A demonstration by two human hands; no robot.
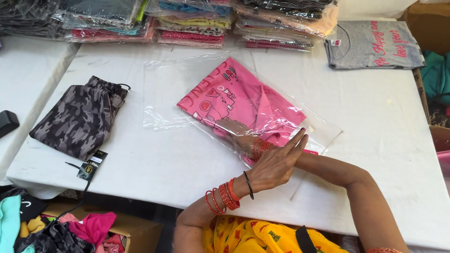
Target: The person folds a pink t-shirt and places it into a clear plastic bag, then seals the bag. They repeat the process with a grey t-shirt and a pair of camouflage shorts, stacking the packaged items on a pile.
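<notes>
Now our right hand point(234, 133) is inside the clear plastic bag point(197, 93), fingers spread flat on the folded pink shirt point(239, 100) at mid-counter point(375, 140); our left hand point(276, 161) presses open-palmed on the bag's mouth. Camouflage trousers point(79, 117) lie left.

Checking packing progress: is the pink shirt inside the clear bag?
Inside: the pink shirt shows through the clear bag, with the right hand in too.

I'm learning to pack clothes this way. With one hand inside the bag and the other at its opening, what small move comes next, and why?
Probably draw the right hand out while the left hand pins the clear bag: the pink shirt already lies fully inside.
</notes>
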